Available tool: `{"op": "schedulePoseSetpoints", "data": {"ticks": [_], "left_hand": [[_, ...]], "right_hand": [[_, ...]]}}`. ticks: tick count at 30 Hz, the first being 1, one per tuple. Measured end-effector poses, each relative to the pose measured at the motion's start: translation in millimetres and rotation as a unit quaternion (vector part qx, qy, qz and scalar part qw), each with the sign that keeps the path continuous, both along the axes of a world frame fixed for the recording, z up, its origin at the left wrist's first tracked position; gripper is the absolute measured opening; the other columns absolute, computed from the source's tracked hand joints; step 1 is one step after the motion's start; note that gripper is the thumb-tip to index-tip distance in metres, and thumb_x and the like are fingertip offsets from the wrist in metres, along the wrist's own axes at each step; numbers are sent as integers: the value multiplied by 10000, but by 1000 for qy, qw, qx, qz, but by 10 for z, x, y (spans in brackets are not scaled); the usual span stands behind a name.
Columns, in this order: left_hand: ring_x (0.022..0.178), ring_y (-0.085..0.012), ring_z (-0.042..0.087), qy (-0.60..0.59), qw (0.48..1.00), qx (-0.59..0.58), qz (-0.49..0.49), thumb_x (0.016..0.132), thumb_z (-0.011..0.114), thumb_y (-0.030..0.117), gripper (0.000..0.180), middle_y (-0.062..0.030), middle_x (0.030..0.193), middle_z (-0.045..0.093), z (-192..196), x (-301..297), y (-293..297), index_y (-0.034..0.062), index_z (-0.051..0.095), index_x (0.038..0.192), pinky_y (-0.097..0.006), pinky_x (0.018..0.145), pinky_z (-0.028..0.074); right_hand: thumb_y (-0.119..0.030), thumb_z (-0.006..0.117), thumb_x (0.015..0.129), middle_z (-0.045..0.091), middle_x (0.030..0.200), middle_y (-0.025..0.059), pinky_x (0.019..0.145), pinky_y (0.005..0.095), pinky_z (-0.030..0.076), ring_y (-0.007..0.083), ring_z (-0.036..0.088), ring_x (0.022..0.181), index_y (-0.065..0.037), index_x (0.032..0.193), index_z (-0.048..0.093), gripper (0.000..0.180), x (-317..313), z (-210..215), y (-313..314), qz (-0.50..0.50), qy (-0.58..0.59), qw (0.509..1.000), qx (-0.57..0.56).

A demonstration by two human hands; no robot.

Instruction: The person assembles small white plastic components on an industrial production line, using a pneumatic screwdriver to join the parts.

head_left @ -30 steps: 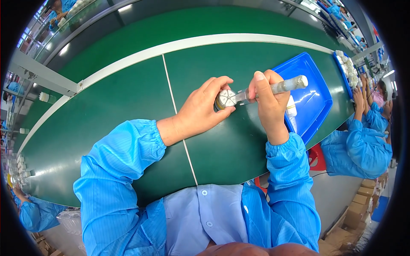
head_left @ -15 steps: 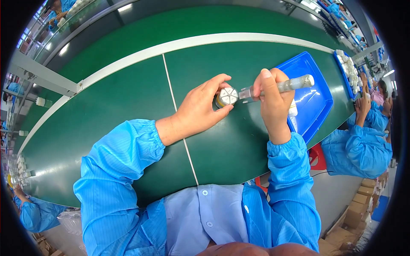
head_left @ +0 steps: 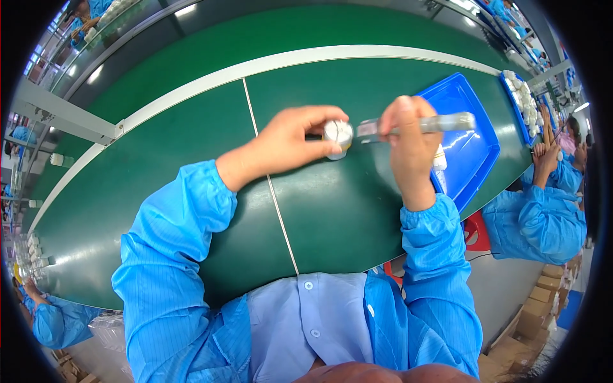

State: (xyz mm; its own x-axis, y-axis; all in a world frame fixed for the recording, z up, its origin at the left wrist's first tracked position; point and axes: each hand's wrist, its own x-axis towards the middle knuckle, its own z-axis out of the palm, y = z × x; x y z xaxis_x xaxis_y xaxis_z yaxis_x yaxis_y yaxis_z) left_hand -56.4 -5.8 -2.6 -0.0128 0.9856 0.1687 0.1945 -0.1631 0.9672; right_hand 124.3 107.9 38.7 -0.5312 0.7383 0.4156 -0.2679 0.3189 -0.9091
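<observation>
White-topped and round, a small piece [head_left: 339,131] is held in the left grip [head_left: 284,142], thumb and fingers curled around its sides above the green counter [head_left: 319,220]; whether its base touches down, I cannot tell. The right grip [head_left: 410,140] is closed around a translucent, greyish rod [head_left: 456,122], slightly blurred, its flat end pointing at the piece, just apart from it. The rod's other end reaches over a blue tray [head_left: 477,156], where a white item [head_left: 439,158] shows beside the right wrist. Farther right, another blue tray holds many white pieces [head_left: 522,105].
</observation>
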Motion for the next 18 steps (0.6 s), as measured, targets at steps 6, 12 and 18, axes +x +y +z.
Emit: {"op": "schedulePoseSetpoints", "data": {"ticks": [6, 12, 18], "left_hand": [[1077, -184, 645, -118, 985, 7, 123, 901, 687, 36, 401, -109, 1190, 665, 125, -909, 124, -6, 572, 1283, -322, 964, 506], [960, -208, 689, 199, 836, 34, 511, 827, 776, 205, 459, -127, 1074, 705, -113, -2091, -113, 18, 620, 1215, -318, 848, 540], [963, -308, 682, 299, 736, -55, 604, 771, 799, 369, 592, -165, 1055, 696, -370, -2571, -373, 51, 606, 1231, -394, 866, 528]], "right_hand": [[-177, 569, 1010, 567, 631, 33, 512, 240, 381, 78, 487, 557, -74, 716, 491, 321, 56, 32, 29, -20, 29, 999, -22], [-96, 592, 986, 554, 619, 25, 502, 252, 391, 78, 487, 557, -66, 694, 485, 312, 44, -58, -86, 9, -16, 997, 70], [-66, 689, 896, 485, 555, 58, 430, 319, 338, 160, 454, 451, -58, 618, 477, 350, 3, -143, -123, 2, -54, 971, 231]]}}
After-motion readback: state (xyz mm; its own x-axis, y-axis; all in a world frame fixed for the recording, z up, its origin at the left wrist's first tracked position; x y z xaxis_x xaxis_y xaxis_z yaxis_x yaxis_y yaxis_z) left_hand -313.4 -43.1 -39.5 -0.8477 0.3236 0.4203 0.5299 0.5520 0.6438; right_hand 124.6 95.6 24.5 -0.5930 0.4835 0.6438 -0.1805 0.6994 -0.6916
